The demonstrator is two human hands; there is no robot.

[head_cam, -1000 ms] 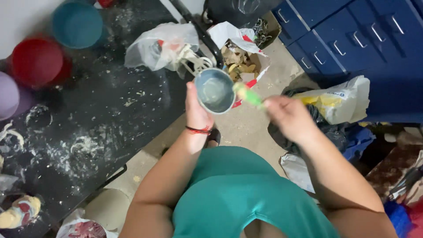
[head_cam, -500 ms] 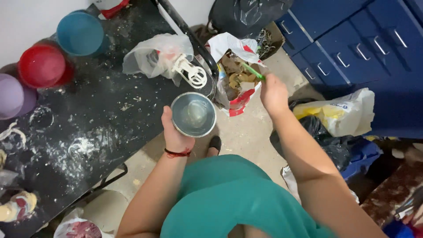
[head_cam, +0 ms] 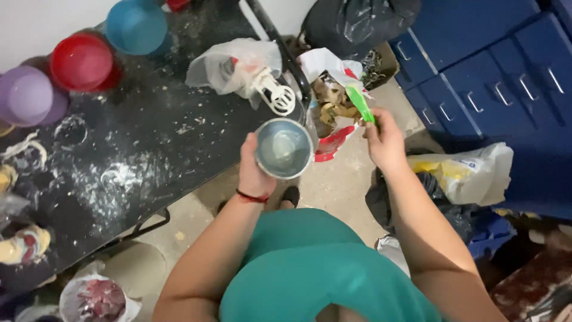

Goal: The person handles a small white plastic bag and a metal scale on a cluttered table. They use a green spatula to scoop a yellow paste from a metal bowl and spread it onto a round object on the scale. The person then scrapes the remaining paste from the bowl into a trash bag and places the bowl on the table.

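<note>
Left hand (head_cam: 253, 170) grips a metal cup (head_cam: 284, 148); right hand (head_cam: 384, 140) clasps a green tool (head_cam: 360, 102), apparently a spatula, above the far waste bag (head_cam: 333, 104).

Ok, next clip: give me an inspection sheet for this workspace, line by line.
Surface: black table, dusted with white powder and smears.
Job's things: metal cup held over the floor; green utensil over the open trash bag.
Clutter: blue bowl, red bowl, purple bowl, plastic bag with white beaters.
Hands: left hand grips the cup; right hand grips the utensil.
Cables: nothing seen.
Surroundings: blue drawers, black bag, more bags on the floor.
</note>
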